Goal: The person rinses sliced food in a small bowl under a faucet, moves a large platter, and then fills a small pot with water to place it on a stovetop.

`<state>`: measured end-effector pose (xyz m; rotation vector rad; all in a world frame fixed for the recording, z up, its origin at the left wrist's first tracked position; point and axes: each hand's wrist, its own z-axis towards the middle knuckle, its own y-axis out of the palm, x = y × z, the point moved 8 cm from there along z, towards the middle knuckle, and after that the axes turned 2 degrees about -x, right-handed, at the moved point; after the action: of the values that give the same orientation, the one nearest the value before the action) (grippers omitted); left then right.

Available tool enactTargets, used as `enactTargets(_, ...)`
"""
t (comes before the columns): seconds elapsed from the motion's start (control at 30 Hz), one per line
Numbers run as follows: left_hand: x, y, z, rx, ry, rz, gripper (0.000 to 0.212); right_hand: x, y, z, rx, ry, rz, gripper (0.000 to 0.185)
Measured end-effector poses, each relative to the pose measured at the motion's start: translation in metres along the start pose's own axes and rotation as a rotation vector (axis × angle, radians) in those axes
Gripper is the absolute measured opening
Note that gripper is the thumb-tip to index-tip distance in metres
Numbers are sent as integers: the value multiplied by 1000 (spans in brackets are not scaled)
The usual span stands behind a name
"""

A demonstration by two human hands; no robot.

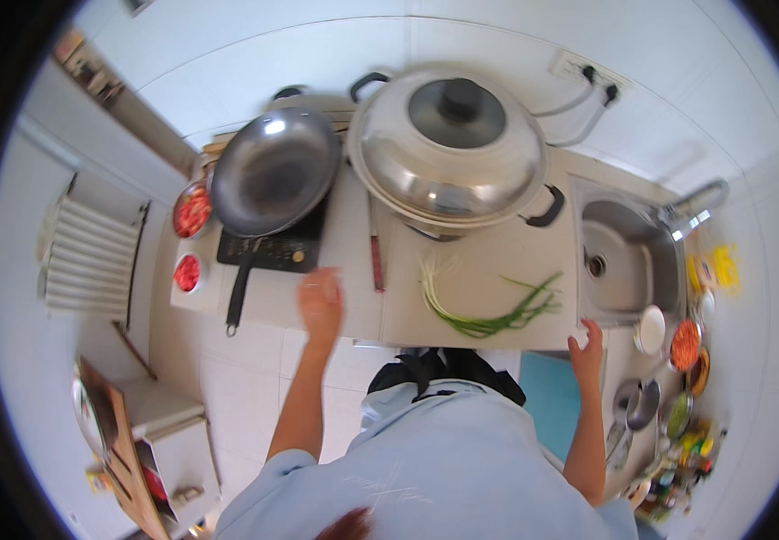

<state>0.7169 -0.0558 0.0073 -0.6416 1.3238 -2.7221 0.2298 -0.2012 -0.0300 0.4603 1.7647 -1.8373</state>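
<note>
My left hand (320, 304), blurred, is over the counter's front edge beside a black induction cooktop (275, 253); I see nothing held in it. On the cooktop rests a dark wok (275, 172), its black handle pointing towards me. My right hand (588, 351) is near the counter edge in front of the sink, empty, with thumb and fingers apart. Between the hands, a curved bunch of green onions (481, 324) lies on the counter (403, 310). Left of it is a slim red-handled utensil (377, 263), its far end partly hidden by the large lidded steel pot (450, 169).
A steel sink (626, 263) with a faucet (697, 206) is at the right. Beyond my right hand stand a white bowl (649, 329), a bowl of chopped orange-red food (685, 344), a ladle (643, 408) and several bottles (673, 466). Two bowls of red pieces (192, 212) sit left of the wok.
</note>
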Motion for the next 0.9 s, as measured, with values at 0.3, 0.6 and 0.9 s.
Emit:
enactTargets(0.3,-277,-43,8,-405,-294,296,51,-6,-15,-34,92,75,39,33)
enactTargets(0.6,-308,-22,33,-415,-417,4,66,87,-166,-156,755,547,-632,39)
enactTargets(0.9,-209,-59,65,-100,-509,13,49,185,-113,-261,434,1013,1036,10)
